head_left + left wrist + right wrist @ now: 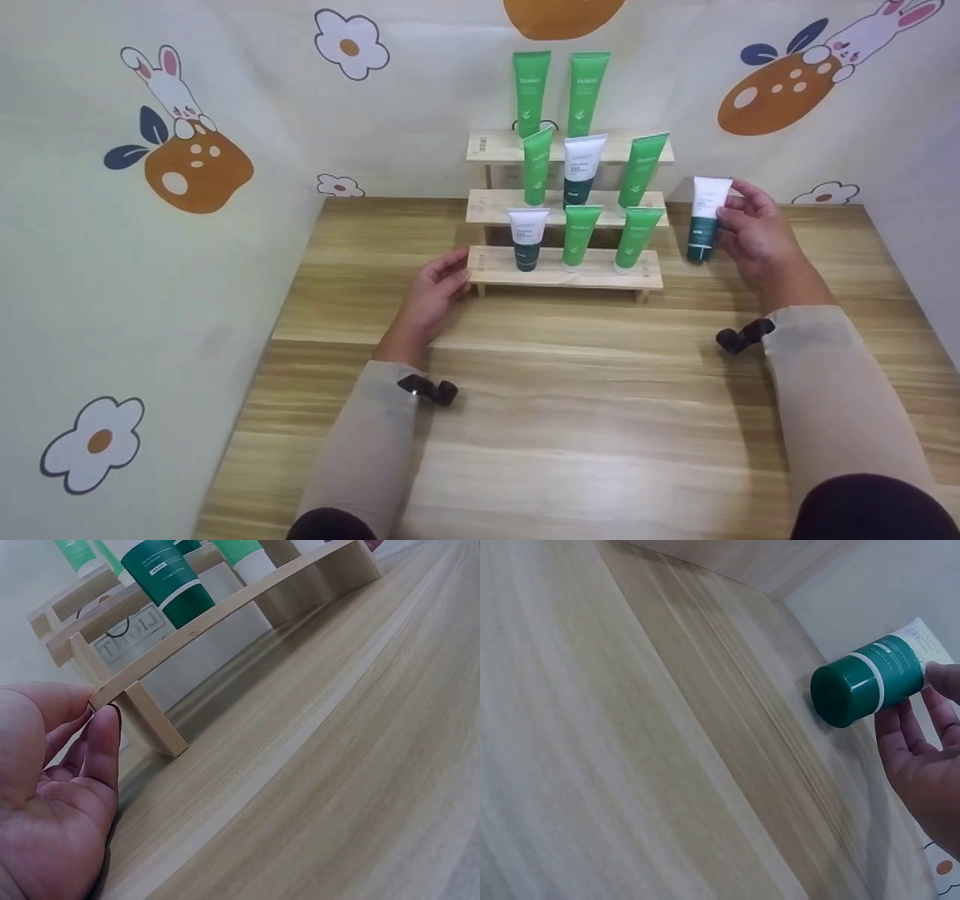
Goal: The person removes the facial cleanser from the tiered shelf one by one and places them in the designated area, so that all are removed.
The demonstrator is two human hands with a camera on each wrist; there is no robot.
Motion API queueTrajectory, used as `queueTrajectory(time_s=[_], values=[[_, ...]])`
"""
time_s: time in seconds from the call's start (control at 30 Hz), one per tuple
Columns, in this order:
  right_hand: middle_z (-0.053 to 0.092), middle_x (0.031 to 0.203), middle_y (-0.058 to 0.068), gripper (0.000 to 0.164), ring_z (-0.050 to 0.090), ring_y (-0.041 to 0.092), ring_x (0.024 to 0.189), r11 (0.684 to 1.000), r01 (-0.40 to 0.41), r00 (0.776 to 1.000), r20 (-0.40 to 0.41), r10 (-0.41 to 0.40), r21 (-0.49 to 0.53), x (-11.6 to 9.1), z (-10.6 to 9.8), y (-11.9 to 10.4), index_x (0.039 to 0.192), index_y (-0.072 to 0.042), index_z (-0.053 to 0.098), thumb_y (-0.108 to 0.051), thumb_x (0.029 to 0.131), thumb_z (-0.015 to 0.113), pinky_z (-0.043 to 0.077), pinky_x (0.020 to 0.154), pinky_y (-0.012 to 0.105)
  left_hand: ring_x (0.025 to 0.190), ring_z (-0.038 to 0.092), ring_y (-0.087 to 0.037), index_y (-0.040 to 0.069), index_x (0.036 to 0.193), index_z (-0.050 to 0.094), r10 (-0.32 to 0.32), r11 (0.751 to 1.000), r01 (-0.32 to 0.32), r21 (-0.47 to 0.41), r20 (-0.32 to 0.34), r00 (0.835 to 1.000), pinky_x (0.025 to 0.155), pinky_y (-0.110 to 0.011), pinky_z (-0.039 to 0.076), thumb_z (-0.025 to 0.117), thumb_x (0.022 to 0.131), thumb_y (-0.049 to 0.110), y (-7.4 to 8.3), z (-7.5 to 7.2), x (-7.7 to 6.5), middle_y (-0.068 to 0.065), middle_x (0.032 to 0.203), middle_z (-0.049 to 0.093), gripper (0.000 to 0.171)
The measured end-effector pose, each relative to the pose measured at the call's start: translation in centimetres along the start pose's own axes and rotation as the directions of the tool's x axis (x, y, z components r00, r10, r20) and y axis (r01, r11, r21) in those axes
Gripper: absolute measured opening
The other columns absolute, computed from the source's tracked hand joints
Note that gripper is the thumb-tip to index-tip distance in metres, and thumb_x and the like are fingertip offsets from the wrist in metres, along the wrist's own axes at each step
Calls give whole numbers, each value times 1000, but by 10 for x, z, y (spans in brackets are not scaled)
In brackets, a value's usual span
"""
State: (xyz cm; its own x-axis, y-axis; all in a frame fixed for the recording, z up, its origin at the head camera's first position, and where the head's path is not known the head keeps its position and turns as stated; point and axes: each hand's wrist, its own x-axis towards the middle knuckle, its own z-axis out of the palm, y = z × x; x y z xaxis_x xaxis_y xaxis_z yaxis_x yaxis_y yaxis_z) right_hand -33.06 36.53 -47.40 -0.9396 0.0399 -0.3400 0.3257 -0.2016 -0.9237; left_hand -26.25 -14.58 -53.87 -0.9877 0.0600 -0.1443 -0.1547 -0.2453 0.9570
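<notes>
My right hand (757, 229) pinches a squeeze tube (709, 217), white above and dark green at its cap, upright to the right of the rack. In the right wrist view its green cap (844, 694) points away from the fingers. My left hand (435, 289) grips the left end of the lowest step of a three-step wooden display rack (487, 274), thumb and forefinger at the board's corner (101, 696). That step bears a white-and-green tube (527, 240) and two light green tubes (581, 236). The middle step holds another white-and-green tube (581, 169) between two green ones.
Two green tubes (531, 94) stand on the top step. A wood-grain tabletop (540, 420) spreads in front of the rack. Patterned cloth walls (420, 112) with rabbits and flowers rise behind and at the sides. Small black cameras (431, 390) sit at both wrists.
</notes>
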Motion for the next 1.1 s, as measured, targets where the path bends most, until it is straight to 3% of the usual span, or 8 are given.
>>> queueTrajectory(time_s=[0.17, 0.4, 0.6, 0.83, 1.1], values=[[51, 138, -7, 70, 50, 21, 132, 987, -29, 999, -33, 24, -158, 3, 2, 2, 162, -39, 42, -21, 102, 73, 55, 107, 30, 103, 64, -11, -3, 149, 57, -2, 1000, 2, -18, 5, 1000, 84, -20, 59, 61, 103, -5, -1, 0, -1, -11, 139, 63, 46], [54, 140, -5, 72, 53, 20, 133, 989, -55, 998, -48, 49, -135, 6, -1, 8, 163, -33, 43, -20, 100, 76, 60, 98, 25, 104, 65, -11, -2, 148, 57, -10, 1000, 10, -23, 3, 1000, 84, -21, 59, 62, 103, -4, 0, 0, -1, -13, 142, 63, 45], [55, 139, -2, 76, 57, 22, 133, 977, -70, 996, -74, 56, -204, 7, -4, 11, 166, -32, 38, -24, 100, 76, 62, 98, 24, 105, 66, -11, 0, 148, 58, -23, 1000, 23, -17, -3, 1000, 86, -21, 60, 62, 103, -3, 1, 0, -1, -14, 146, 61, 45], [56, 140, -2, 80, 55, 20, 135, 951, -134, 988, -109, 108, -278, 10, -3, 10, 168, -34, 33, -28, 100, 76, 58, 108, 27, 104, 66, -12, 1, 148, 58, -29, 999, 29, -16, -12, 1000, 86, -22, 60, 63, 103, -3, 0, -1, -1, -13, 145, 62, 46], [39, 169, 8, 79, 51, 22, 141, 918, -163, 981, -156, 113, -362, 17, 1, 10, 169, -34, 29, -37, 103, 72, 50, 120, 33, 102, 65, -11, -2, 148, 58, 11, 1000, -11, -6, 1, 1000, 85, -20, 59, 64, 103, -3, -1, 0, 0, -10, 138, 64, 46]])
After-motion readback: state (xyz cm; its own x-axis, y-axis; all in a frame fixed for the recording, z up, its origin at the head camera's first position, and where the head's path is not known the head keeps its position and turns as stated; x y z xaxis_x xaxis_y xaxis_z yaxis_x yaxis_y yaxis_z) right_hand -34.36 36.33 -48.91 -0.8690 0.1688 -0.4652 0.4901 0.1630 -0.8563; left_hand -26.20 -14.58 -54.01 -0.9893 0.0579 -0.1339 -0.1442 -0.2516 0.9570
